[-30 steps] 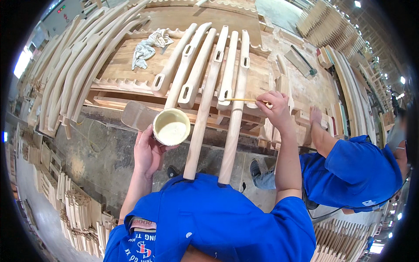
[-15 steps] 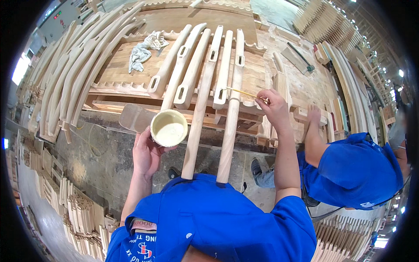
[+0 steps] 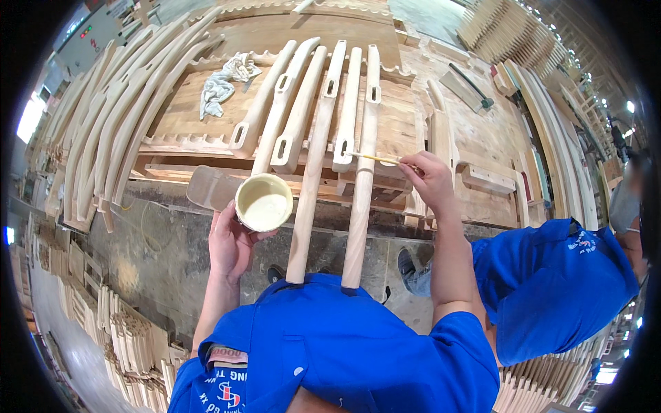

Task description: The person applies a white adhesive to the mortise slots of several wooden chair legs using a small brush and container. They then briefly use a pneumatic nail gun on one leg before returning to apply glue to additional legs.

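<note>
My left hand (image 3: 231, 244) is closed around a round cup (image 3: 264, 177) of cream-coloured paste, tilted so that its inside shows. Between the fingertips of my right hand (image 3: 434, 182) is a thin yellow-handled stick (image 3: 379, 159), perhaps a small brush. Its pale tip meets the edge of the slot in the near end of a wooden furniture leg (image 3: 350, 103). The stick crosses over a longer slotted leg (image 3: 367, 151) beside it. Another long leg (image 3: 313, 172) also reaches over the bench edge toward my body. Several more slotted pieces (image 3: 289, 141) lie to the left.
A flat brown rounded piece (image 3: 206, 187) sticks out beside the cup. A crumpled cloth (image 3: 220, 86) lies on the workbench (image 3: 182, 96). Curved wooden parts (image 3: 117, 117) are stacked at left. At right are a dark-handled tool (image 3: 475, 89) and a co-worker in blue (image 3: 551, 289).
The stick's tip has shifted slightly down along the slot's edge. My right hand is a little lower. The co-worker's hand has left the bench, and the co-worker has bent away.
</note>
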